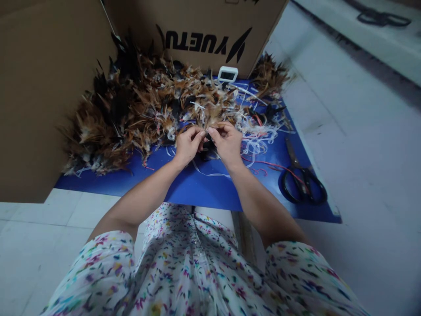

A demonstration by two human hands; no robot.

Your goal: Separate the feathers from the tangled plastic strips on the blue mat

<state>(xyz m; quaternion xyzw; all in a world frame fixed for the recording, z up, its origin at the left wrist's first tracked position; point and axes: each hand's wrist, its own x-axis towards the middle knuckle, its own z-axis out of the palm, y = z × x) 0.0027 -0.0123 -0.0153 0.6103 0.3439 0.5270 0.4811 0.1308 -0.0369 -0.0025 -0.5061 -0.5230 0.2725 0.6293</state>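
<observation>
My left hand (190, 145) and my right hand (226, 142) meet over the front edge of a heap of brown and black feathers (141, 101). Thumb and forefinger of each hand are pinched together, almost touching, on a small bunch of feathers (210, 117) whose light brown tips point away from me. Exactly where the bunch is gripped is hidden by the fingers. Dark feathers show just below the hands. A thin white ribbon (210, 174) curves across the blue table surface (204, 193) under my wrists.
Black-handled scissors (303, 184) lie at the right, with a red string (272, 164) across them. Tangled white ribbon (259, 136) is beside my right hand. A small white digital display (228, 74) stands by the cardboard box (204, 17) behind. Another cardboard panel (29, 96) rises at left.
</observation>
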